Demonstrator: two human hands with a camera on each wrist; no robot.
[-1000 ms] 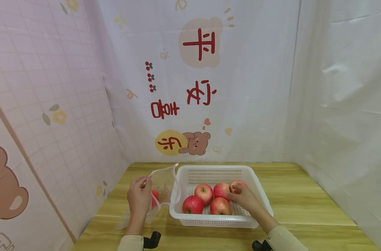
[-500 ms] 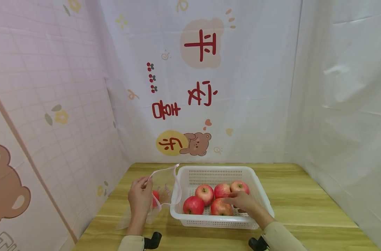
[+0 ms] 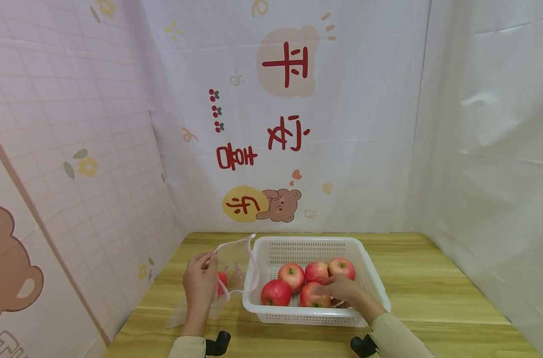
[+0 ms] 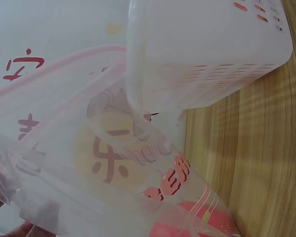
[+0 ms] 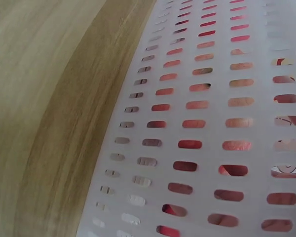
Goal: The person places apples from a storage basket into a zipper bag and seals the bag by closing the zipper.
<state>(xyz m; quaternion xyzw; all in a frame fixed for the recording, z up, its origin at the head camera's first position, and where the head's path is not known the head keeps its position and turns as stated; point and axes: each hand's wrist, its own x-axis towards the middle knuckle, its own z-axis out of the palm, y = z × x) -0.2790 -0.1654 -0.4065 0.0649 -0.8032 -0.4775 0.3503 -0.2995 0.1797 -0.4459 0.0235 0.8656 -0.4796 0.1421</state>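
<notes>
Right hand [image 3: 345, 291] bends over a round red-yellow apple [image 3: 312, 298], near side of white slotted plastic basket [image 3: 312, 316]; can't tell if gripped. Left hand [image 3: 199, 278] pinches translucent pink-rimmed plastic bag [image 3: 233, 256] at left, red apple inside [image 3: 221, 283]; bag lettering unreadable. Four more reddish apples [image 3: 291, 278] sit left and far in basket. Far white printed cloth [image 3: 365, 99] reads 平安喜乐, sideways, in red.

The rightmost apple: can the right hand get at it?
Probably yes: the right hand is in the open basket, just in front of the rightmost apple, whose top is uncovered.
</notes>
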